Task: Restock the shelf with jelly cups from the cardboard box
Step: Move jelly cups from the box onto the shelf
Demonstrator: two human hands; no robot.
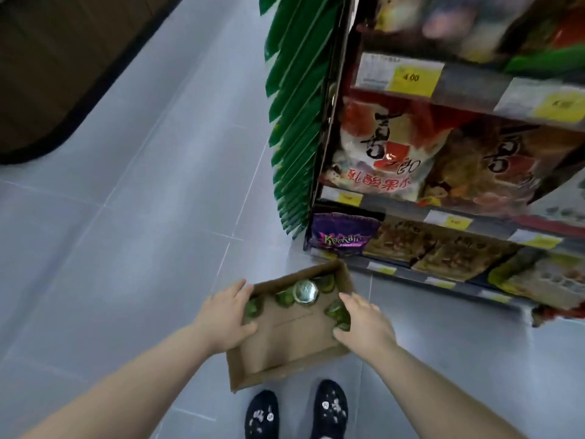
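While over grey tiles [126, 217] beside shelf [468, 87], left hand [224, 318] and right hand [364, 324] fingers [351, 300] round cardboard box [285, 343].

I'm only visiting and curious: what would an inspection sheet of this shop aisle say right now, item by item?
Surface: grey tiled floor; cannot tell whether the box rests on it or is held above it.
Job's things: open cardboard box, mostly bare inside; a few green jelly cups along its far and side walls; shelf stocked with bagged snacks, yellow price tags.
Clutter: one round silver-topped item among the cups.
Hands: left hand grips the box's left wall; right hand grips its right wall.
Cables: nothing seen.
Surroundings: green packets hanging on the shelf end; dark shoes near the box.
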